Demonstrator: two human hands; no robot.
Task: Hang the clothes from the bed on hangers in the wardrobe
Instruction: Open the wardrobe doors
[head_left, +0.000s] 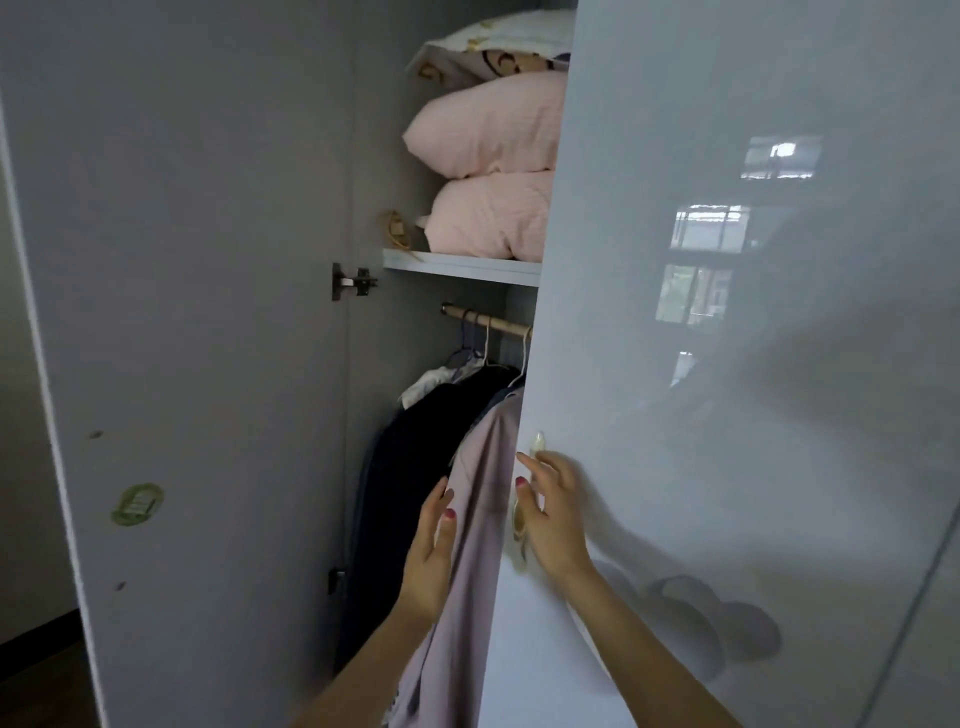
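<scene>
At the lower centre of the frame, a mauve garment is seen hanging on a white hanger from the wooden rail, just left of the edge of the glossy right wardrobe door. The left hand is held upright against the garment's left side, its fingers straight and close together, touching or nearly touching the cloth without any grip; whether they actually press it cannot be told. The garment thus lies directly to the right of those fingertips and is draped down past the left forearm to the bottom of the frame. The right hand is placed at the door's edge, over the pale handle, with its fingers loosely spread and slightly bent; whether the handle is actually grasped cannot be told, since the hand is blurred. The garment is found between the two hands, just left of the right fingertips. A dark garment and a white one are hung further left on the same rail. Above, on the shelf in the upper centre of the frame, two pink pillows are stacked beneath a patterned one. The left door is swung open at the left of the frame, with a green sticker on its inner face.
</scene>
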